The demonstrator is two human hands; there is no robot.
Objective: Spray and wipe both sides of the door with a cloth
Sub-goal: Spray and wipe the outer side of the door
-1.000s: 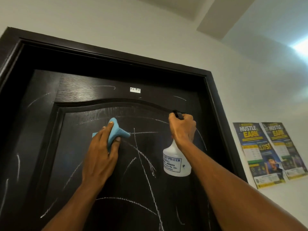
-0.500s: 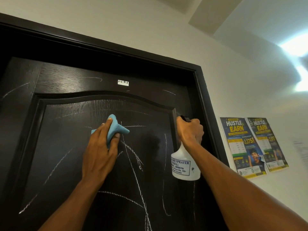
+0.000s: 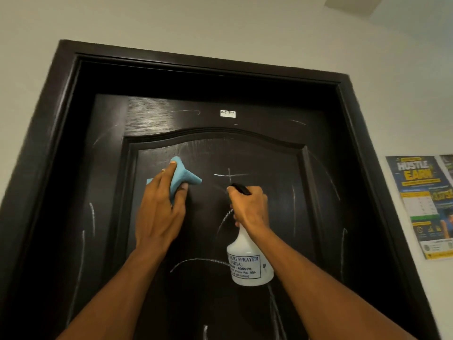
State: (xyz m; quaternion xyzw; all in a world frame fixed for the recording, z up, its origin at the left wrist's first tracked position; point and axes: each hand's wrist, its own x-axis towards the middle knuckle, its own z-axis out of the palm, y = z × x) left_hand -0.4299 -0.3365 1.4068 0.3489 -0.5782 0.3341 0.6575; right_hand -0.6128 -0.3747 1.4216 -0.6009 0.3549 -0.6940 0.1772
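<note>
A dark wooden door (image 3: 245,153) with an arched raised panel fills the view, streaked with white chalk marks. My left hand (image 3: 160,212) presses a light blue cloth (image 3: 182,177) against the upper left of the panel, fingers over the cloth. My right hand (image 3: 248,207) grips the black trigger head of a white spray bottle (image 3: 250,263), held upright close to the panel's middle, its nozzle pointing toward the door. A small white label (image 3: 228,113) sits on the door's top rail.
The dark door frame (image 3: 56,114) surrounds the door. On the white wall to the right hang two posters (image 3: 424,204). A ceiling beam (image 3: 353,3) shows at the top right.
The view has swung so the door is centred. My right hand with the bottle moved left from the panel's right edge to its middle. The cloth hand shifted slightly left.
</note>
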